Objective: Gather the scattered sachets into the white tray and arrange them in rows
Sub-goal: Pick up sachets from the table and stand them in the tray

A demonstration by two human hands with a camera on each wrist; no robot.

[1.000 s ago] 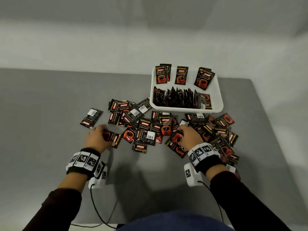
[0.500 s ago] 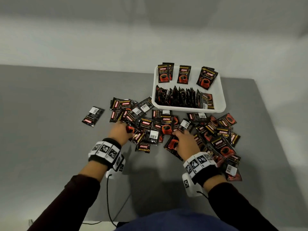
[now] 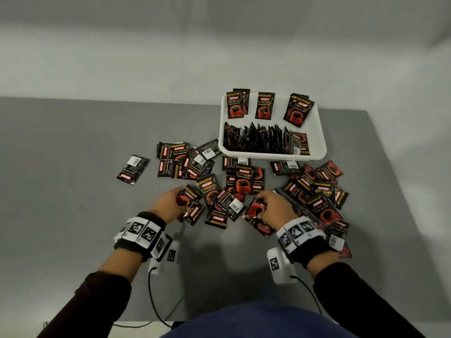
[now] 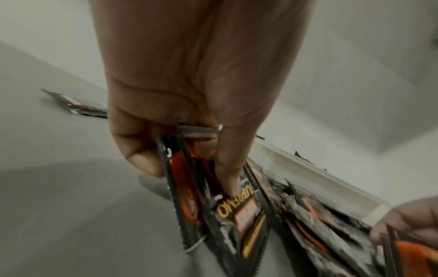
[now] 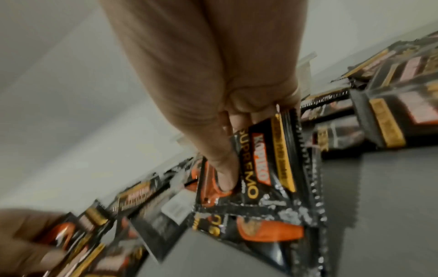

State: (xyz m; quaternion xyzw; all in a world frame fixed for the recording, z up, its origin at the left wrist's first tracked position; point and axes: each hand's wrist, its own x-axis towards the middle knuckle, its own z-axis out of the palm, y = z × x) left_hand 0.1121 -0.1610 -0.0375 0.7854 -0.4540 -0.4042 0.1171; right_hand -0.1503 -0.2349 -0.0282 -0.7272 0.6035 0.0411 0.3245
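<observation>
Black and red coffee sachets lie scattered on the grey table in front of the white tray. The tray holds an upright row of sachets and a few more leaning at its far wall. My left hand grips a small bunch of sachets between thumb and fingers at the pile's near left. My right hand pinches a few sachets at the pile's near middle, thumb on the printed face.
One sachet lies apart to the left of the pile. More sachets are heaped to the right, below the tray's front rim. The table's far edge runs just behind the tray. Cables hang at the near table edge.
My left hand has moved right from the pile's left side, carrying sachets, and stands close to the right hand. The right hand has lifted sachets a little off the pile.
</observation>
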